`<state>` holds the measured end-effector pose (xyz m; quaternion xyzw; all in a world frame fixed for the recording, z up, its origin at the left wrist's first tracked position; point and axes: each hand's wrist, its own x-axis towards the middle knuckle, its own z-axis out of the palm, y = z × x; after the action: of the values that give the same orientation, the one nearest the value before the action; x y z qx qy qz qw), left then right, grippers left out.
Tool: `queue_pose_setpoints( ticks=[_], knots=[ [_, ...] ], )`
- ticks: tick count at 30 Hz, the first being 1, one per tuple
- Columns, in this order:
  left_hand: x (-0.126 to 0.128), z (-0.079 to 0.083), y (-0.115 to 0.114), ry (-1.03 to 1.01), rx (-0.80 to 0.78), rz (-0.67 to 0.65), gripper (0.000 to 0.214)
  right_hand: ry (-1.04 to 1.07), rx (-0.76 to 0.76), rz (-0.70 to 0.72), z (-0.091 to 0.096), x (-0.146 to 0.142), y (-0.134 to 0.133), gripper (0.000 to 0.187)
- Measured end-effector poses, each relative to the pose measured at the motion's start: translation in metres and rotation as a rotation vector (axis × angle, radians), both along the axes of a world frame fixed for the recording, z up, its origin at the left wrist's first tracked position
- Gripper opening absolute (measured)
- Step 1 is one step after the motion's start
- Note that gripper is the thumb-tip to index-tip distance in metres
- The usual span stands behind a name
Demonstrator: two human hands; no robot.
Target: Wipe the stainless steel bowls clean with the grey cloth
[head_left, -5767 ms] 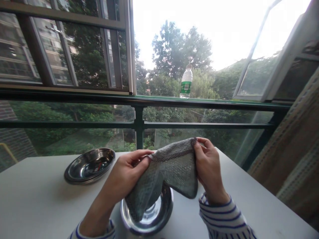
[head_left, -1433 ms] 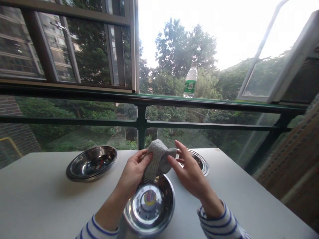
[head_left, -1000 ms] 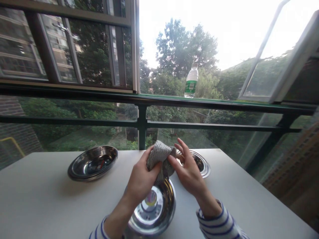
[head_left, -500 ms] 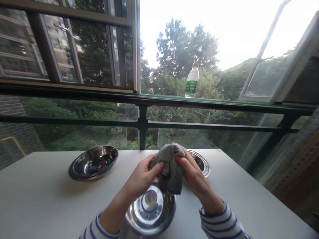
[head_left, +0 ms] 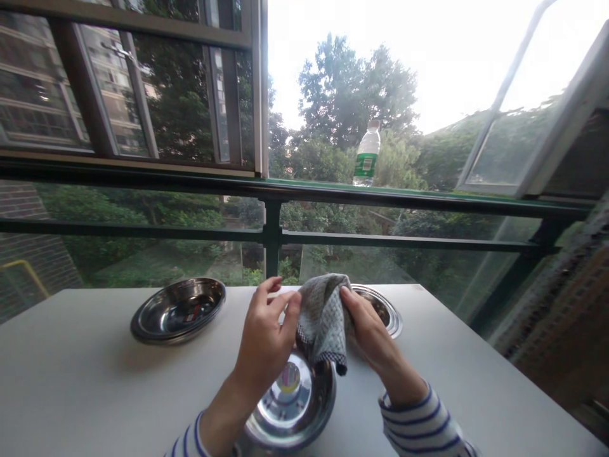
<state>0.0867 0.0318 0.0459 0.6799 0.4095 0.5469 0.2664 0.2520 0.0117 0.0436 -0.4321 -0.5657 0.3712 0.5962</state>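
Note:
A grey checked cloth (head_left: 324, 314) hangs folded in the air, its dark-edged end drooping. My right hand (head_left: 373, 333) pinches it at the upper right side. My left hand (head_left: 266, 333) is raised at the cloth's left edge with fingers apart and bent; whether the thumb tip touches the cloth I cannot tell. Below both hands a shiny steel bowl (head_left: 316, 416) with a round sticker on its bottom stands on the white table, partly covered by my left hand and the cloth.
At the left of the white table (head_left: 85, 381) lies a tilted-looking steel bowl (head_left: 178, 311) with a dark label inside. Another steel dish (head_left: 392, 317) sits behind my right hand, partly hidden. A green-labelled plastic bottle (head_left: 366, 155) stands on the railing (head_left: 428, 202) by the open window.
My left hand has let go of the cloth and shifted left, its fingers rising. The cloth has unfolded somewhat and its end hangs looser. My right hand still grips it.

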Motion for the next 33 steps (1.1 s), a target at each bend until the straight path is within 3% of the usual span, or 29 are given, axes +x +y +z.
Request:
queue_pose_setpoints(
  ticks=[3,5,7,12,16,20,23,26,30,33],
  knots=[
    [0.004,0.004,-0.009,-0.076,-0.225,-0.434,0.038,-0.125,0.06,-0.036,0.0,-0.005,-0.001,0.042],
    [0.007,0.005,-0.011,-0.167,-0.371,-0.609,0.046,-0.188,0.102,-0.012,-0.001,-0.009,-0.001,0.041],
    [0.009,0.004,-0.01,-0.258,-0.473,-0.625,0.051,-0.246,0.145,-0.026,-0.003,-0.011,-0.002,0.04],
    [0.011,0.005,-0.006,-0.444,-0.555,-0.483,0.047,-0.48,0.345,-0.252,-0.008,-0.013,-0.008,0.054],
    [0.011,0.008,-0.008,-0.615,-0.604,-0.505,0.037,-0.777,0.486,-0.133,-0.01,-0.018,-0.012,0.058],
    [0.007,0.009,-0.01,-0.658,-0.585,-0.584,0.037,-0.841,0.533,-0.146,-0.015,-0.021,-0.008,0.062],
    [0.004,0.011,-0.012,-0.635,-0.667,-0.707,0.045,-0.788,0.553,-0.14,-0.02,-0.018,-0.006,0.056],
    [0.001,0.015,-0.014,-0.496,-0.693,-0.767,0.053,-0.572,0.461,-0.14,-0.027,-0.013,-0.008,0.048],
    [-0.009,0.02,-0.015,-0.279,-0.598,-0.509,0.06,-0.078,0.181,-0.054,-0.036,-0.006,-0.019,0.044],
    [-0.025,0.015,-0.011,-0.246,-0.494,-0.258,0.062,0.197,0.072,0.074,-0.042,-0.002,-0.03,0.047]
  ],
)
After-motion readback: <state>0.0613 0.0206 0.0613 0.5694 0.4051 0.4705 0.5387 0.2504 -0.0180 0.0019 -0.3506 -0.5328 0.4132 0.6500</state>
